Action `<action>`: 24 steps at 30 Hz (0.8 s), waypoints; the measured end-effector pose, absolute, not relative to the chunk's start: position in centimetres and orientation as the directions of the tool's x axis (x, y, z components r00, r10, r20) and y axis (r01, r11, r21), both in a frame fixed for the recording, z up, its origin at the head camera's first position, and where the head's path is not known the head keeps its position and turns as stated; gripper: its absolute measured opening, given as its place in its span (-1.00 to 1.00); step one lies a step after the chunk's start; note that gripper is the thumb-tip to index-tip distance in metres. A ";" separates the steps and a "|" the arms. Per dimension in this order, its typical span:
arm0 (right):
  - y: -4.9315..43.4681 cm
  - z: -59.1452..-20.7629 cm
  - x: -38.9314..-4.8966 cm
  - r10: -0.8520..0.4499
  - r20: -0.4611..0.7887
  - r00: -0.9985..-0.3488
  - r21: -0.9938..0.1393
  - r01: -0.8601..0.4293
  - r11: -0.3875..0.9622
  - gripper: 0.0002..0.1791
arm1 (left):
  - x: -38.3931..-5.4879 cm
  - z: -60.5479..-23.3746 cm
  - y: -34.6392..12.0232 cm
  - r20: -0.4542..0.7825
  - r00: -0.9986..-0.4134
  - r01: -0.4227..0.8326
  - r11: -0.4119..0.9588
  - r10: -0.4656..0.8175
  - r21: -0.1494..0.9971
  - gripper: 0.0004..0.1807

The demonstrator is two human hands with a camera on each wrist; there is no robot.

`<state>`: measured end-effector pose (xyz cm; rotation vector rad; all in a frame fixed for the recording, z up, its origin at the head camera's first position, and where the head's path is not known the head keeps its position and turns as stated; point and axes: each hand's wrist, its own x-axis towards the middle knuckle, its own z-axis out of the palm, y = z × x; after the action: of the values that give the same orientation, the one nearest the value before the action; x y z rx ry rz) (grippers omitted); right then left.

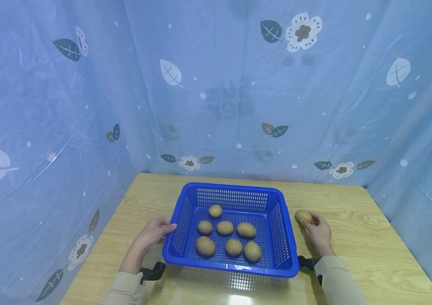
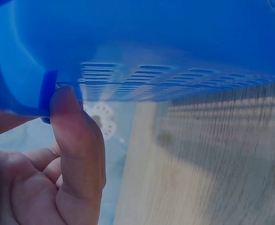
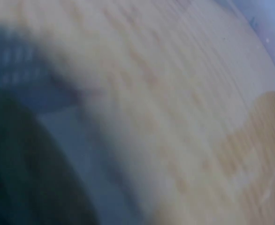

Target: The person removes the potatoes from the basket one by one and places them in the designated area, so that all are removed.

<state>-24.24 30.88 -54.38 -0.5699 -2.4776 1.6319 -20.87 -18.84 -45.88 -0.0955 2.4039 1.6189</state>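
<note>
A blue plastic basket [image 1: 228, 270] with slotted walls holds several potatoes [image 1: 246, 229] spread over its floor. At the basket's left side my left hand [image 1: 154, 232] grips the rim, thumb on top. From below, the left wrist view shows fingers [image 2: 76, 140] of that hand curled up against the blue rim [image 2: 15, 56]. To the right of the basket, my right hand [image 1: 319, 232] pinches a single potato [image 1: 303, 216] between thumb and fingers, close over the table. The right wrist view is blurred, with most of that hand out of frame.
The basket stands on a wood-grain table [image 1: 357, 237]. A blue curtain [image 1: 239, 84] printed with leaves and flowers hangs behind the table and along both sides. Black wrist mounts [image 1: 153, 272] sit near the basket's front corners.
</note>
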 end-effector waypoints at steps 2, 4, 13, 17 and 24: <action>30.9 -54.4 -24.3 0.362 -0.105 -0.926 -0.905 0.240 0.352 -0.31 | -20.9 -45.9 -18.8 -0.236 -0.968 -0.189 0.384 0.080 0.904 -0.74; 31.0 -54.4 -24.4 0.357 -0.104 -0.928 -0.905 0.237 0.354 -0.30 | -20.8 -45.8 -18.8 -0.241 -0.967 -0.195 0.386 0.076 0.902 -0.74; 31.1 -54.8 -24.6 0.341 -0.092 -0.936 -0.893 0.229 0.388 -0.31 | -20.9 -45.8 -18.8 -0.246 -0.966 -0.197 0.384 0.081 0.902 -0.72; 31.0 -54.6 -24.6 0.346 -0.089 -0.934 -0.891 0.230 0.391 -0.31 | -20.9 -45.7 -18.8 -0.247 -0.966 -0.201 0.390 0.073 0.899 -0.73; 31.2 -54.7 -24.3 0.347 -0.090 -0.934 -0.888 0.233 0.397 -0.28 | -20.9 -45.9 -18.7 -0.246 -0.968 -0.206 0.417 0.045 0.885 -0.75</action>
<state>-24.29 31.16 -54.68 -0.5283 -2.5323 1.5823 -20.91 -18.65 -45.86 -0.1408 2.4410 1.5738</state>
